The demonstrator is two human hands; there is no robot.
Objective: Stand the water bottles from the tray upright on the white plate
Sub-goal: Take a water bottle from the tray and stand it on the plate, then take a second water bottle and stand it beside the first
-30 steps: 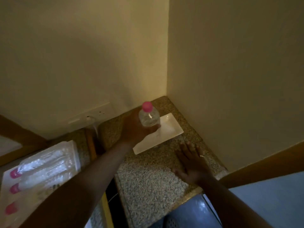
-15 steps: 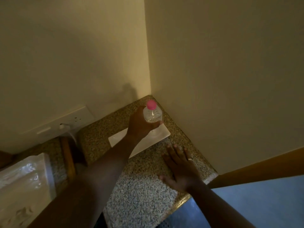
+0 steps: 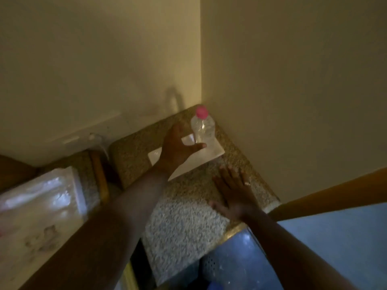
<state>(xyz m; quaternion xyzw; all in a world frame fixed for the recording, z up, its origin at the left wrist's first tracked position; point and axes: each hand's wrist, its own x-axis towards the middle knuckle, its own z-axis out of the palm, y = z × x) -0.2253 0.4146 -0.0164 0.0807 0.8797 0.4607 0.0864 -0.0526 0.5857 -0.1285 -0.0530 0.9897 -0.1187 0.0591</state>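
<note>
- The tray (image 3: 39,197) sits at the far left of the counter (image 3: 184,216); its contents are too blurred to make out.
- The left hand (image 3: 178,147), which gripped the bottle half a second ago, has let go and is spread open just beside it.
- The water bottle (image 3: 202,127) now stands upright on the white plate's (image 3: 213,152) far end, so this placement looks complete.
- The right hand (image 3: 234,189) rests flat and open on the counter.

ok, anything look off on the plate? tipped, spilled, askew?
Nothing stands out. The water bottle stands upright at the white plate's far end, no spill visible. Left hand is open beside it; right hand lies flat on the counter.
</note>
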